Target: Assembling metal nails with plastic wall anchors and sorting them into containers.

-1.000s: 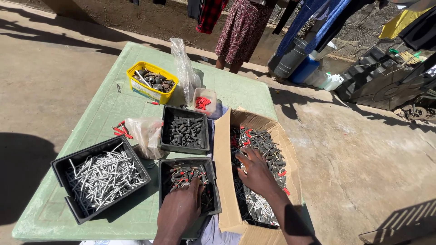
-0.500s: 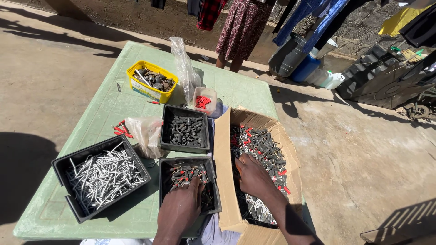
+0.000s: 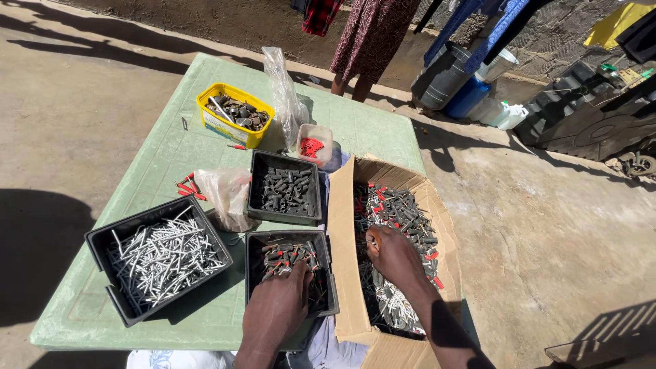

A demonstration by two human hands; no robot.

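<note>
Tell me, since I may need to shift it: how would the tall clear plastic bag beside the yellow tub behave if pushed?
The clear plastic bag would probably be floppy: its film looks thin and crumpled. Standing tall and narrow beside the yellow tub, it seems apt to tip or fold. It looks light, so a nudge might simply collapse it.

**Crowded table leaves narrow lanes**

Trays pack the right half of the green table (image 3: 171, 154): the near tray (image 3: 290, 273) sits against the box's (image 3: 342, 232) raised flap, walling the two hands apart. Bare table lies along the left edge and far end. A tall clear bag (image 3: 283, 96) stands beside the yellow tub (image 3: 236, 116).
</note>
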